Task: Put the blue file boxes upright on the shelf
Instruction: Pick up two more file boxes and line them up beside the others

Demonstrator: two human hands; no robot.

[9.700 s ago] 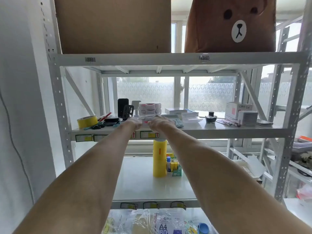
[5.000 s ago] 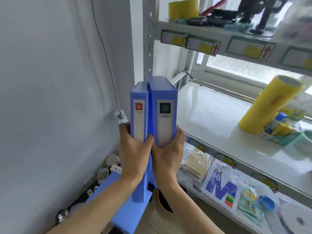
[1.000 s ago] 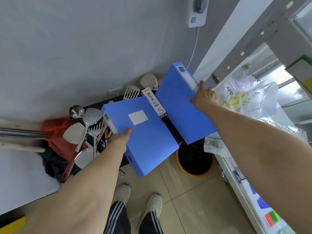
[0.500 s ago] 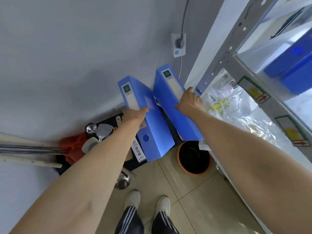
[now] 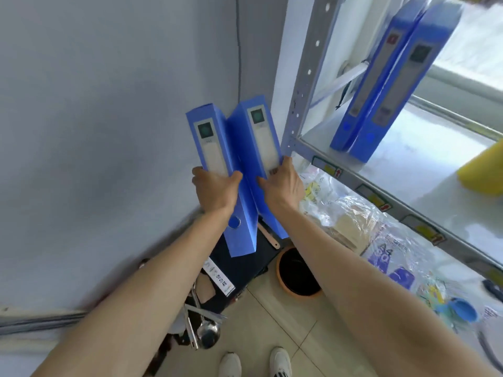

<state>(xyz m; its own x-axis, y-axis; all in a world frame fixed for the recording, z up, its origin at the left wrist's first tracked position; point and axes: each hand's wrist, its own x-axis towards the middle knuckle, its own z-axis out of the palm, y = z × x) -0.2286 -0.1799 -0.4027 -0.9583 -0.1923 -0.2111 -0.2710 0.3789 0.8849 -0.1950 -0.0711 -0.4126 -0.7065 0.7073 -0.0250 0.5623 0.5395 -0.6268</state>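
I hold two blue file boxes upright in the air, spines facing me, just left of the shelf's corner post. My left hand [image 5: 215,190] grips the left blue file box [image 5: 211,148] around its lower spine. My right hand [image 5: 283,183] grips the right blue file box [image 5: 257,137] the same way, and the two boxes touch along their lower edges. Two more blue file boxes [image 5: 386,85] stand upright side by side at the left end of the white shelf [image 5: 424,159], leaning slightly.
The grey perforated shelf post [image 5: 304,77] stands right beside the held boxes. A yellow roll [image 5: 481,172] stands further right on the shelf. Plastic-wrapped paper packs [image 5: 353,221] fill the lower shelf. On the floor are an orange pot [image 5: 296,273], kitchen utensils [image 5: 201,325] and my shoes.
Both boxes have risen from near the floor up to shelf height and turned upright, spines toward me. My view has lifted, so the two boxes standing on the shelf now show fully.
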